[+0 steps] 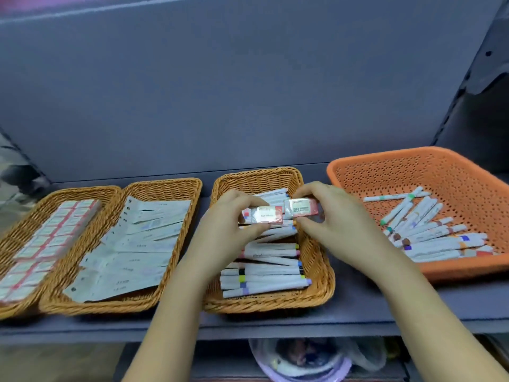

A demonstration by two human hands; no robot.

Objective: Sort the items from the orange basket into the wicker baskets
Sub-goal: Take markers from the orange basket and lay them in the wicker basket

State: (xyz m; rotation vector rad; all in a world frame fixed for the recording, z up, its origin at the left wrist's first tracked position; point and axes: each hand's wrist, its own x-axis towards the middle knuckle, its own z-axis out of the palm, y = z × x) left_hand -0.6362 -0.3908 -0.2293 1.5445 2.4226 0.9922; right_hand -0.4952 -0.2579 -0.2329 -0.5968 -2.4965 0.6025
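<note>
- Head view: two red-labelled packets are pinched, one (263, 215) by the left hand's fingers (249, 201), one (301, 208) by the right hand's fingers (308, 192).
- Beneath the fingers, a wicker basket (316, 260) is filled with markers.
- Right of the fingers, more markers (429, 232) are left in the orange basket (385, 166).

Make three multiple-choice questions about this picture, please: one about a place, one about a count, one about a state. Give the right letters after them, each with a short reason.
1. Where does the orange basket stand?
A. left of all wicker baskets
B. right of all wicker baskets
C. between two wicker baskets

2. How many wicker baskets are on the shelf?
A. two
B. three
C. five

3. What are the hands doing?
A. both rest flat on the shelf
B. each holds a small red-and-white pack
C. together they lift the orange basket

Answers:
1 B, it sits at the far right.
2 B, the left wicker basket, middle wicker basket and right wicker basket stand in a row.
3 B, the left hand pinches the left pack and the right hand pinches the right pack.
</note>
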